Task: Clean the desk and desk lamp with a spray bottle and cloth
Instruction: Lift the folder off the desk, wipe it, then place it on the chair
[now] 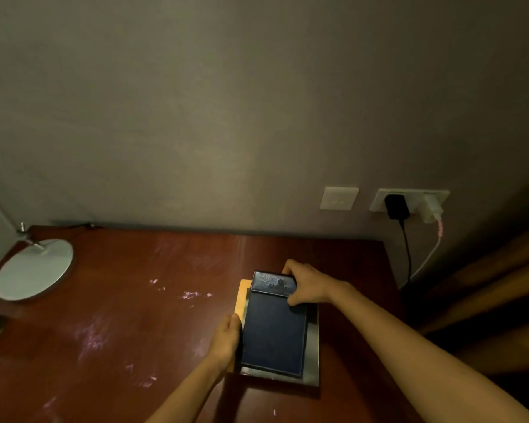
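Head | right hand [310, 283] fingers clasp dark case [272, 283] | left hand [226, 340] clasps notebook stack [274, 337] beneath | lamp base [34, 268] well apart, left edge of desk [135, 315]

Entry: private room, study corner of a home or a hotel-type lodging; which of the two cannot be told.

- Reddish-brown wooden desk [165, 315], scuffed with pale marks, is standing against a plain grey wall [226, 102] across the lower half of the frame.
- Round pale desk lamp base [34, 268] is sitting at the left edge.
- White switch plate [339, 198] and double wall socket [378, 203] are showing right of centre, the socket carrying a black power adapter [396, 206] and a white charger [431, 210], cables trailing down.
- Stack of notebooks [275, 340] is lying at lower centre, with a small dark case [274, 283] on top.
- Brown curtain-like folds [486, 285] are hanging at far right.
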A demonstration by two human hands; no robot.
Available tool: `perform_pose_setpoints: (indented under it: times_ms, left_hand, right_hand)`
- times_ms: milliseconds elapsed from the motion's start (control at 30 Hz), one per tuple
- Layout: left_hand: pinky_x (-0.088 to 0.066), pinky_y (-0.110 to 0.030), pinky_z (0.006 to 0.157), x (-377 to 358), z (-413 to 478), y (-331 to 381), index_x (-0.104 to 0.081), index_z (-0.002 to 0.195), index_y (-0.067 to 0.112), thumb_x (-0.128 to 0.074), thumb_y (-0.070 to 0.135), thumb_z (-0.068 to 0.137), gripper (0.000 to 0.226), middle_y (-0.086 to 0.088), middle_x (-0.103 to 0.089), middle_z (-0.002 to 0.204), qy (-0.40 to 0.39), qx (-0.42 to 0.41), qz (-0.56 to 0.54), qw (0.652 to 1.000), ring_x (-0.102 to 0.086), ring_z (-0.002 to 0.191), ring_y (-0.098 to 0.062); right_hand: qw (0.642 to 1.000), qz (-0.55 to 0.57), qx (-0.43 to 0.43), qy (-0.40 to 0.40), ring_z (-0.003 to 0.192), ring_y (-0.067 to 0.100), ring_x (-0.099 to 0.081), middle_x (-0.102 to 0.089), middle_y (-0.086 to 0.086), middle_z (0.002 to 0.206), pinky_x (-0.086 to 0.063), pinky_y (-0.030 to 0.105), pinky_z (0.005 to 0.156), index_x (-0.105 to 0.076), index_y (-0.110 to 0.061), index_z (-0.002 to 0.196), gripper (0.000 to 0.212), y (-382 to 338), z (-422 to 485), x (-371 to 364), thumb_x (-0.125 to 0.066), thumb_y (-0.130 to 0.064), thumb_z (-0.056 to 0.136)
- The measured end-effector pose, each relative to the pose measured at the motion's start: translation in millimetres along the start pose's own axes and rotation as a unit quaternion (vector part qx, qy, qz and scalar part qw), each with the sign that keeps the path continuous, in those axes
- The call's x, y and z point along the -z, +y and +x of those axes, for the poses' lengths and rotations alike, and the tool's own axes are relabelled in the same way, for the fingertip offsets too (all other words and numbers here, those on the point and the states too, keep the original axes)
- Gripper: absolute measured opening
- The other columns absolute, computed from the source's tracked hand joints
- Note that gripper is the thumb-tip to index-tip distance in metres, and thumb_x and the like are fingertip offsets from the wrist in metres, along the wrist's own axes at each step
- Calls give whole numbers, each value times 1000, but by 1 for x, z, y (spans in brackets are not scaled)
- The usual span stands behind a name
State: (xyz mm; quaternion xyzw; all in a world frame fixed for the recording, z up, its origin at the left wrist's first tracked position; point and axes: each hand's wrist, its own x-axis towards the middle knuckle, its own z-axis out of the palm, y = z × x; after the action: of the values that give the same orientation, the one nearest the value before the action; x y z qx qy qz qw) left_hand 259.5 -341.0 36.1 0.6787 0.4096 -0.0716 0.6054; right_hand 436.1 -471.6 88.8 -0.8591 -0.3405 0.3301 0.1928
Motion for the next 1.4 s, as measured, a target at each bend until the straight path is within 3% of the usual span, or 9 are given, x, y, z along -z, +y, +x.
perform_pose_setpoints:
  times_ms: [267,367,467,567,700,967,1167,1267,1400]
  left_hand:
    - [-45,-28,67,4,-7,-14,-53,88,17,-38,19,102,20,-8,-61,96,24,-34,-38,998,-55,81,-15]
    - [-44,-30,73,11,-7,-22,-53,98,15,-40,13,101,13,-7,-60,99,41,-37,-49,997,-55,90,-19]
    - [-44,-32,78,22,-7,-31,-52,94,19,-40,13,100,16,-6,-61,96,47,-27,-60,997,-56,91,-22]
    - [-42,-32,73,36,-7,-43,-53,89,20,-42,10,98,18,-7,-61,92,82,-22,-62,994,-55,86,-22]
    - [-37,-30,67,65,-16,-63,-51,96,12,-43,8,98,10,-6,-56,86,133,2,-74,988,-51,84,-23]
    - [-43,-35,78,169,-49,-133,-52,96,12,-41,11,100,11,-7,-58,97,205,48,-113,971,-54,91,-24]
    - [-42,-37,80,273,-90,-215,-53,81,18,-47,10,98,20,-16,-61,101,294,134,-176,930,-56,95,-30]
    - [-44,-41,86,331,-105,-252,-53,83,14,-47,9,97,17,-24,-61,105,322,158,-177,916,-57,102,-38]
    - [-44,-41,87,404,-123,-269,-53,91,11,-43,10,99,13,-21,-59,106,351,151,-193,904,-56,102,-35]
  right_hand:
    - [999,-20,21,-17,91,22,-59,-59,10,107,-48,32,70,-43,-19,100,47,-19,7,-29,-75,-14,66]
    - [998,-51,40,7,100,22,-53,-54,9,112,-45,32,81,-50,-15,109,48,-29,13,-39,-74,-16,67]
    - [990,-126,61,33,109,22,-42,-48,7,117,-40,33,91,-51,-15,120,53,-44,19,-49,-71,-23,71]
    - [980,-180,78,38,117,23,-35,-44,4,123,-36,36,96,-49,-20,128,60,-60,26,-59,-68,-31,73]
    - [985,-146,87,33,128,24,-28,-40,4,135,-32,40,103,-40,-22,139,66,-89,34,-73,-64,-41,81]
    - [986,-83,120,78,129,21,-31,-48,3,133,-31,35,108,-49,-20,132,46,-165,60,-119,-47,-46,94]
    - [987,-69,135,59,130,23,-31,-49,5,132,-26,34,111,-52,-18,130,43,-254,80,-190,-47,-43,96]
    - [985,-83,151,22,129,23,-31,-48,5,130,-27,34,109,-50,-17,130,44,-313,86,-235,-45,-45,96]
    - [975,-102,198,-18,131,21,-29,-45,5,134,-30,36,109,-47,-17,134,47,-396,98,-288,-43,-45,96]
